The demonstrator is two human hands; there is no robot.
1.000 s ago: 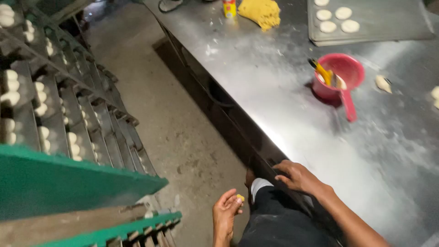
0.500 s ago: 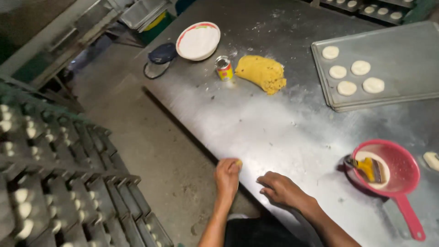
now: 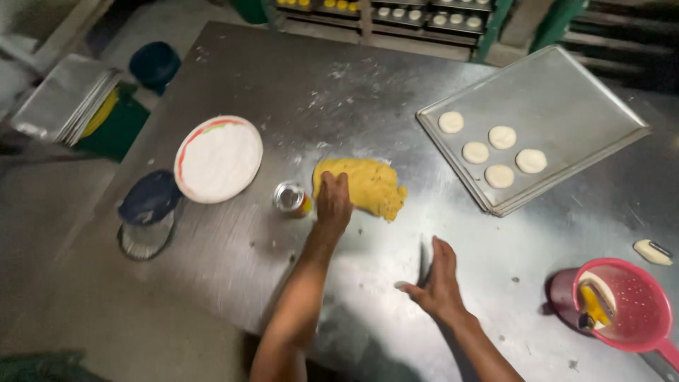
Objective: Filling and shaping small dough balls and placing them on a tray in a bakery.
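Left hand (image 3: 334, 201) presses flat on the yellow dough (image 3: 364, 185) (fingers seemingly spread, blurred); right hand (image 3: 440, 277) hovers open over the desk (image 3: 283, 247).

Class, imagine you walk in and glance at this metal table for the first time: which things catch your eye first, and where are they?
The yellow dough at the table's middle, with the left hand pressed on its near edge. Then the baking tray at the far right holding five pale dough rounds, and the red strainer at the near right corner.

Dull, flour-dusted metal table (image 3: 233, 262); rough yellow dough (image 3: 368, 185); metal tray (image 3: 566, 92).
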